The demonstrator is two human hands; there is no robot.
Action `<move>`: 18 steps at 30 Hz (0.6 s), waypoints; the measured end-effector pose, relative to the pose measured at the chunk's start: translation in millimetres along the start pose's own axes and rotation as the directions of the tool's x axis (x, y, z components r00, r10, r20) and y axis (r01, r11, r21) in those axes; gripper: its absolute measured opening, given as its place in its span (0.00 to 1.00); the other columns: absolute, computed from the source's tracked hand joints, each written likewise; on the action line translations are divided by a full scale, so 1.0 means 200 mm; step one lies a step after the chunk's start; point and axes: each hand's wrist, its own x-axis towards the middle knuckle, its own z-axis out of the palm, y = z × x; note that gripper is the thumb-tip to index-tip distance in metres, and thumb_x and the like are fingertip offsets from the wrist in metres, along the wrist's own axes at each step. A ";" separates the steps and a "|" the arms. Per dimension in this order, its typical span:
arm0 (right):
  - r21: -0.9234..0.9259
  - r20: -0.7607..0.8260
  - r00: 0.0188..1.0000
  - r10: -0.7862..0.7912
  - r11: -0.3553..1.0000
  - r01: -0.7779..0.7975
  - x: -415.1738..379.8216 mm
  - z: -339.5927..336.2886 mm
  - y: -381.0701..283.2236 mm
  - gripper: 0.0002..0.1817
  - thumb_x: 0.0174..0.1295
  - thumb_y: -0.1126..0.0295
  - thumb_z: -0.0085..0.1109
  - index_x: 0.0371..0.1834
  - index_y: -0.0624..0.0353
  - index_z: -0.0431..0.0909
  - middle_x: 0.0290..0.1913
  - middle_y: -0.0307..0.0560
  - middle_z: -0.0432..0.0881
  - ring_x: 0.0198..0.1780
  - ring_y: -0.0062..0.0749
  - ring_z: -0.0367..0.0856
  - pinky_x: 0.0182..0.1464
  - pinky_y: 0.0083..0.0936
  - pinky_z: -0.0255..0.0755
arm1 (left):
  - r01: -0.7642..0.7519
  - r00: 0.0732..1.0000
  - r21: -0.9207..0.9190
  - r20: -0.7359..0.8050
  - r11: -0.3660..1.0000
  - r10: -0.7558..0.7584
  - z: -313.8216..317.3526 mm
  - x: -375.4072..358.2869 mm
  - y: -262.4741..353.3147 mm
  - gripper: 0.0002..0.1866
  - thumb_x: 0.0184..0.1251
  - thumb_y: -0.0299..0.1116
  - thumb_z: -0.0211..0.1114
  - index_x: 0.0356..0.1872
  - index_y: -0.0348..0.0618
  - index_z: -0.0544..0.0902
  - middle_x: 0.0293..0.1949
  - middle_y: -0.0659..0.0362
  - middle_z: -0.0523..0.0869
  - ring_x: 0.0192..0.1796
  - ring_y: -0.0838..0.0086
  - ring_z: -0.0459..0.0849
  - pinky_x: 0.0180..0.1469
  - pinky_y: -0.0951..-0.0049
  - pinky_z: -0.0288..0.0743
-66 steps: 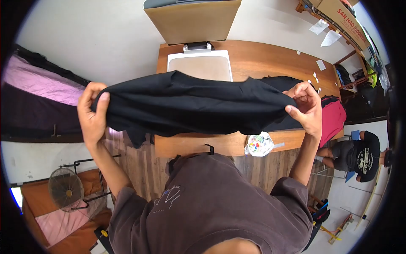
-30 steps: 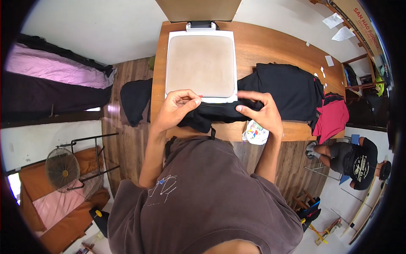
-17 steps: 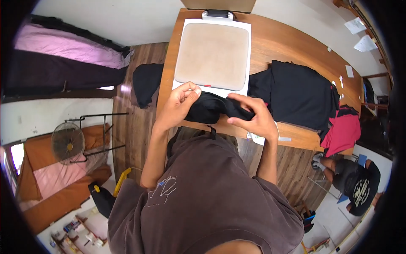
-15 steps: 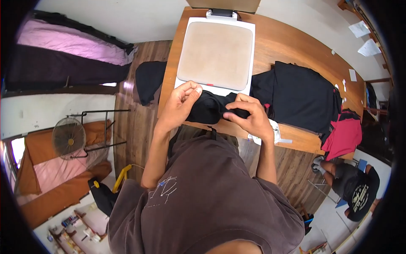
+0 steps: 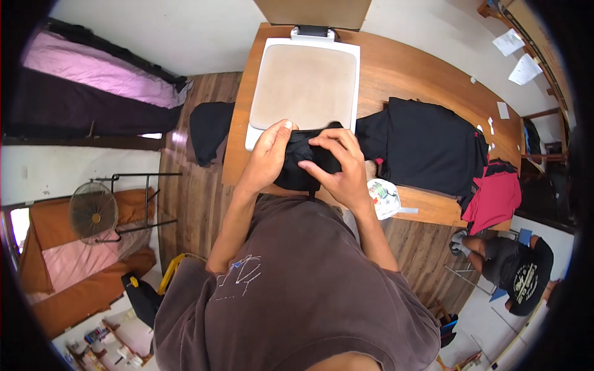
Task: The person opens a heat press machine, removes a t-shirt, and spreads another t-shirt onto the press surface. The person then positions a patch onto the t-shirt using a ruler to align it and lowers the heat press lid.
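- A bunched black cotton garment [image 5: 303, 162] sat at the near edge of the white heat-press platen with its tan pad [image 5: 304, 86], gathered small between both hands, apparently so its opening could be found and fed over that edge.
- The left hand [image 5: 267, 157] was curled closed on the garment's left side, thumb pointing up toward the platen and knuckles outward, pinning the cloth rather than spreading it.
- The right hand [image 5: 337, 168] lay over the garment's right part, fingers bent and pinching a fold near the middle; how firmly it gripped could not be told.
- Both forearms ran up from the brown shirt [image 5: 297, 290], elbows tucked in, wrists converging so the hands nearly touched.
- The long wooden table [image 5: 421, 68] bore the press, and a flat pile of black clothing [image 5: 427, 145] lay just right of it, within reach.
- A red cloth [image 5: 495, 191] hung off the table's far right end.
- A crumpled white printed bag [image 5: 385, 198] rested at the table's near edge, just beside the right wrist.
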 end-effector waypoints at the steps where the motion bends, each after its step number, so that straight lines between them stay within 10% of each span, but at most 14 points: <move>1: 0.053 -0.019 1.000 0.015 0.998 -0.014 0.00 0.01 0.02 0.23 0.51 0.67 0.86 0.49 0.61 0.88 0.44 0.48 0.85 0.51 0.42 0.84 0.55 0.37 0.77 | -0.020 1.000 0.002 0.015 1.000 0.020 0.01 0.02 0.00 0.22 0.94 0.46 0.49 0.45 0.38 0.82 0.36 0.69 0.78 0.40 0.87 0.74 0.47 0.82 0.71; 3: 0.221 0.054 0.968 0.247 0.942 -0.253 -0.03 0.02 0.00 0.22 0.56 0.69 0.83 0.53 0.61 0.87 0.41 0.47 0.84 0.46 0.35 0.81 0.52 0.31 0.76 | -0.065 0.997 0.007 0.037 0.998 0.065 0.00 0.06 0.01 0.22 0.94 0.46 0.48 0.44 0.39 0.81 0.35 0.69 0.76 0.39 0.87 0.73 0.45 0.81 0.71; 6: 0.151 0.154 0.963 0.222 0.958 -0.245 -0.04 0.01 0.05 0.21 0.60 0.72 0.80 0.56 0.61 0.85 0.39 0.45 0.81 0.41 0.30 0.76 0.49 0.26 0.73 | -0.046 0.993 -0.079 0.101 0.996 0.054 -0.02 0.08 0.02 0.23 0.94 0.46 0.47 0.42 0.40 0.80 0.35 0.69 0.76 0.39 0.87 0.72 0.45 0.81 0.70; 9: 0.238 -0.093 0.968 0.233 0.949 -0.206 -0.02 0.07 -0.02 0.19 0.61 0.74 0.78 0.55 0.62 0.85 0.36 0.42 0.79 0.38 0.30 0.71 0.46 0.26 0.71 | -0.087 0.988 -0.051 0.121 0.995 0.092 -0.04 0.09 0.03 0.23 0.95 0.46 0.46 0.41 0.40 0.80 0.35 0.70 0.76 0.39 0.87 0.72 0.46 0.81 0.70; 14: 0.039 0.089 0.969 0.231 0.971 -0.235 -0.05 0.06 0.01 0.12 0.58 0.80 0.74 0.45 0.63 0.86 0.32 0.46 0.78 0.27 0.33 0.72 0.33 0.26 0.71 | -0.042 0.990 -0.113 0.126 0.993 0.056 -0.04 0.07 0.02 0.23 0.95 0.44 0.45 0.41 0.39 0.80 0.35 0.68 0.77 0.40 0.86 0.72 0.47 0.80 0.72; 18: -0.203 -0.223 0.958 -0.181 0.970 0.136 -0.13 0.13 0.02 0.13 0.42 0.86 0.70 0.34 0.63 0.86 0.33 0.47 0.79 0.31 0.39 0.82 0.32 0.30 0.73 | -0.005 0.999 -0.269 -0.035 0.963 -0.004 -0.11 0.09 -0.02 0.22 0.95 0.42 0.45 0.42 0.39 0.80 0.36 0.67 0.79 0.41 0.85 0.74 0.49 0.79 0.73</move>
